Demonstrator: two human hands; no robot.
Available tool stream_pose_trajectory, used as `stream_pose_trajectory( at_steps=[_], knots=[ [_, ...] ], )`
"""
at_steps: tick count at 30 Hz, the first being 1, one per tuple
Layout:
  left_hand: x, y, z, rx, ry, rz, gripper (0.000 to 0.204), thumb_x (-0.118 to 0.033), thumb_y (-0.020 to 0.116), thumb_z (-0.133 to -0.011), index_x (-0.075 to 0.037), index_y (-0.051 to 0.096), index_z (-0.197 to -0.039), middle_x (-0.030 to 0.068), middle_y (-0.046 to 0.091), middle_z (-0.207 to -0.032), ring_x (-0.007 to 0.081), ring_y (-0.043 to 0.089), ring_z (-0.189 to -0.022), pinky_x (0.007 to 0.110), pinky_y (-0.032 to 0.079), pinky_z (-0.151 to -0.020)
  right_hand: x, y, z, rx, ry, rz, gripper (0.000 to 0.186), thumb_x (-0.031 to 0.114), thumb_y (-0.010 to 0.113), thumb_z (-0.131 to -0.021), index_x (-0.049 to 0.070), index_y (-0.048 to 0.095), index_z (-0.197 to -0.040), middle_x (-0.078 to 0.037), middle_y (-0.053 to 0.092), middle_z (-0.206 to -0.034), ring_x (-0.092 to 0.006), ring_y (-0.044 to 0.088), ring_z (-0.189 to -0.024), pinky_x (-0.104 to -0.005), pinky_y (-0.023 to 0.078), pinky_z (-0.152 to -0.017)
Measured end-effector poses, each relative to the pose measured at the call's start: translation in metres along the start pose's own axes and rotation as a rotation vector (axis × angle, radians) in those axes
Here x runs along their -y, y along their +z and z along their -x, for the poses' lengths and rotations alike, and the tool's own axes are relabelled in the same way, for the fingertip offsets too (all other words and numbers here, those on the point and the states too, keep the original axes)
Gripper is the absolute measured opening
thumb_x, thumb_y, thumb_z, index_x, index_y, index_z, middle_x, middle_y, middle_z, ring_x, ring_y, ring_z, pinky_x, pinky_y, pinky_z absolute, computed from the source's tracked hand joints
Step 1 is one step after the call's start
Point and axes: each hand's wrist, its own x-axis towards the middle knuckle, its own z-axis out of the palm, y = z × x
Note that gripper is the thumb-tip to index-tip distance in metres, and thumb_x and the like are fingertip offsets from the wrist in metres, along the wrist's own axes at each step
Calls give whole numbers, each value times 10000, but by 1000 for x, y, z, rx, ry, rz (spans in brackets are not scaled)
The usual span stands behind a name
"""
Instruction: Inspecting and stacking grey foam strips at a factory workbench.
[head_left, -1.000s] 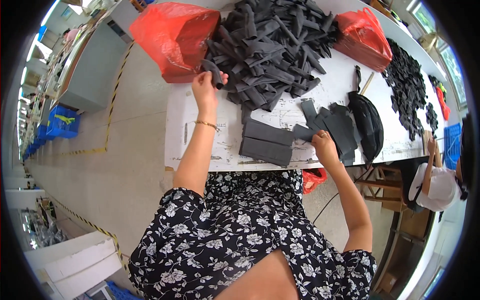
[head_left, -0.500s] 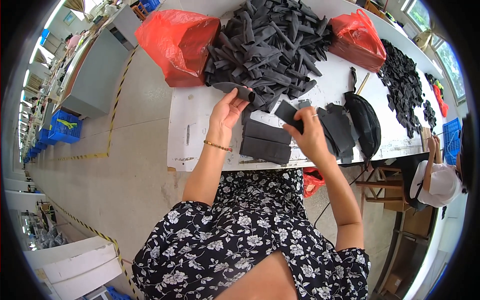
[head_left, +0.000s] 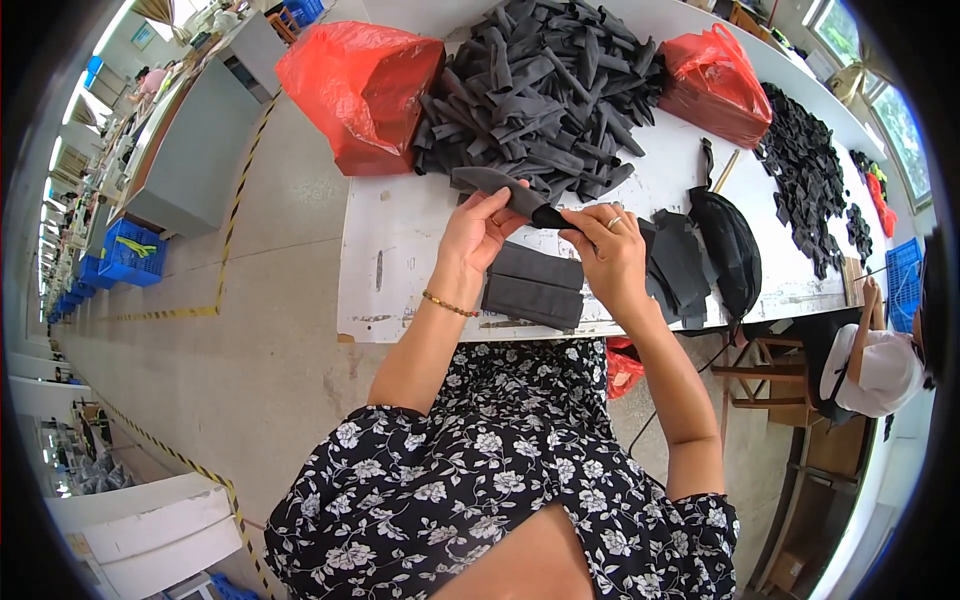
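Note:
Over the table edge, my left hand [head_left: 478,230] grips a dark grey fabric sleeve [head_left: 500,185] with a black open end. My right hand [head_left: 610,255] pinches a dark piece at that end; whether it is inside the sleeve is hidden. Beyond them lies a big pile of similar grey sleeves [head_left: 540,90]. Flat folded dark pieces [head_left: 530,298] lie just below my hands, and a stack of thin dark panels [head_left: 680,270] is right of my right hand, beside a black pouch [head_left: 730,255].
Red plastic bags [head_left: 355,90] [head_left: 710,85] flank the pile on the white table [head_left: 385,260]. Small dark pieces [head_left: 800,175] lie farther right. A co-worker [head_left: 875,355] sits at the right by a wooden stool [head_left: 760,375]. Blue crates [head_left: 135,255] stand beyond the left aisle.
My left hand has moved rightward with the sleeve. My right hand has risen from the panels with a dark piece and moved up to meet the sleeve's end.

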Motion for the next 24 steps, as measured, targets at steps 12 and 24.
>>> stream_pose_trajectory(
  at_steps=[12, 24],
  knots=[
    [10, 50, 31, 10, 202, -110, 237, 43, 525, -914, 1, 506, -1146, 176, 629, -1150, 299, 654, -1019, 441, 572, -885, 5, -1, -6, -129, -226, 290, 317, 111, 755, -696, 70, 677, -1001, -3, 593, -876, -193, 580, -806, -354, 436, -759],
    [19, 53, 27, 243, 352, -151, 282, -299, 526, -988, -38, 600, -1067, 144, 686, -969, 312, 560, -1181, 435, 449, -991, 21, 4, 20, 98, 4, -60, 509, 14, 745, -702, 8, 484, -1139, -200, 537, -1078, -386, 549, -975, -445, 482, -813]
  ],
)
